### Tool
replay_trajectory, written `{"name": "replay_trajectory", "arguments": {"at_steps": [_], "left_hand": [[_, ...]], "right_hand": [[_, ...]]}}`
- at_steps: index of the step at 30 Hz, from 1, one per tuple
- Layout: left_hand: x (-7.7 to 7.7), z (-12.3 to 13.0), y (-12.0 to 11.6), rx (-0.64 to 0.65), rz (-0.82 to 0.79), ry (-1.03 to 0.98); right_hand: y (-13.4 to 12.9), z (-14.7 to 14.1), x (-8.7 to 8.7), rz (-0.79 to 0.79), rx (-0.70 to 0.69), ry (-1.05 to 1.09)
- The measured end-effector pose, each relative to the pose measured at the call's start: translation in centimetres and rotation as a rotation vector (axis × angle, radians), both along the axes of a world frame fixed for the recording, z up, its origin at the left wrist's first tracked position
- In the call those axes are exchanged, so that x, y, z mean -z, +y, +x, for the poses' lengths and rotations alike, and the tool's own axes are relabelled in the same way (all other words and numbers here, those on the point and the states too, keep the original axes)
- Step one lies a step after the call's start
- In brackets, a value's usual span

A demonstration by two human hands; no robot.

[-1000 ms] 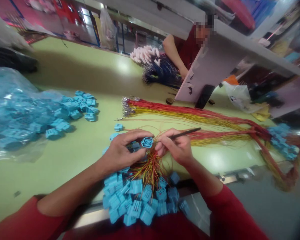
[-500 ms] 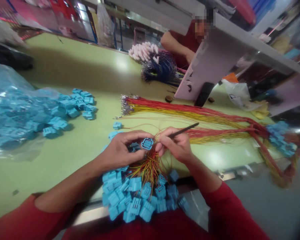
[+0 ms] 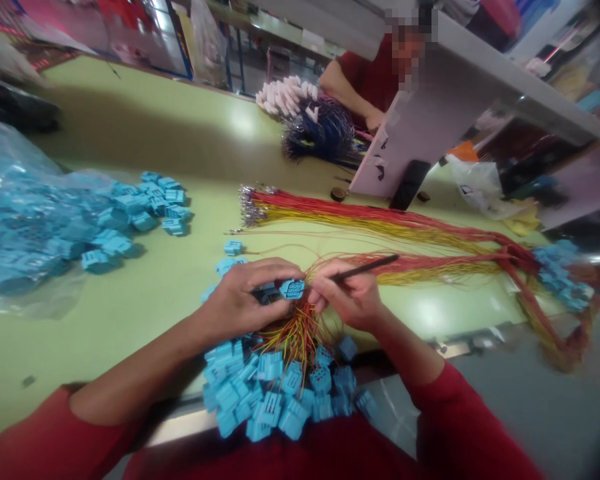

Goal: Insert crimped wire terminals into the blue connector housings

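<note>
1. Pale green table (image 3: 130, 333) fills most of the view, in a busy workroom; across it, beside an upright board (image 3: 415, 133), sits a co-worker (image 3: 347, 87) in dark red, partly hidden.
2. Two bare arms in red sleeves reach in from the bottom corners, and the hands nearly meet near the middle, above the table's near edge.
3. The left forearm slants up to the right. Its left hand (image 3: 245, 293) is curved, fingers over the top and thumb underneath, grasping a small blue plug (image 3: 293, 289) at the fingertips. The plug's face, with rows of small openings, points toward the viewer.
4. The right forearm slants up to the left. Its right hand (image 3: 347, 293) is bent with fingertips drawn together just beside the plug, gripping a thin dark stick (image 3: 365, 267) like a pen, its far end pointing right. Whether these fingertips also pinch a wire, I cannot tell.
5. Below the hands, red and yellow wires (image 3: 295, 337) fan toward a pile of blue plugs (image 3: 260, 393) at the person's front.
6. Beyond the hands lies a long wire bundle (image 3: 370, 217); at far left, a clear bag (image 3: 10, 150) holds more blue plugs.
</note>
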State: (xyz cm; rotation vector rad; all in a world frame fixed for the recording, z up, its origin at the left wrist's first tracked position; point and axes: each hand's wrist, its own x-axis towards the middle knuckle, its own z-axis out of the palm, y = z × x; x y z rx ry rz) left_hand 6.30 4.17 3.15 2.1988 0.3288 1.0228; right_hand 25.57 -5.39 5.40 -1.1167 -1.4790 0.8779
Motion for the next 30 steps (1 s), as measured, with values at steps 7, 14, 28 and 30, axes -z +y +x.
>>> {"name": "replay_trajectory", "arguments": {"at_steps": [7,14,28,30], "left_hand": [[0.6,0.0,0.1,-0.031,0.075,-0.023],[0.0,0.0,0.2,0.008,-0.029,0.069],[0.3,-0.5,0.3,0.124,-0.199,0.266],[0.4,-0.4,0.3,0.093,-0.143,0.290]], "right_hand": [[-0.1,-0.4,0.7,0.232,0.039,-0.181],[0.3,-0.9,1.1,0.071,0.055,0.003],[0.6,-1.5,0.6,-0.014,0.009,0.032],[0.7,-1.5,0.5,-0.008,-0.005,0.019]]}}
